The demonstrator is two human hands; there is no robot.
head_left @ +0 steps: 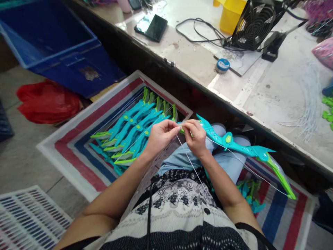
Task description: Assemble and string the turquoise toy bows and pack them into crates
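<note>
A turquoise toy bow [214, 137] with lime green limbs lies across my lap, its far green tip pointing down to the right. White string [239, 157] runs from that tip back to my fingers, and a loose length hangs down over my shirt. My left hand [163, 135] pinches the string at the bow's near green end. My right hand [195, 137] is closed around that same end, fingertips touching those of the left. The fingers partly hide the exact spot where string and tip meet.
Several strung toy bows [137, 125] lie in a striped-lined bin [75, 139] at my left; another striped bin [282, 211] is at right. On the workbench [192, 66] are a black fan [253, 26], a phone [152, 27], a blue round tin [223, 65] and white strings [305, 104].
</note>
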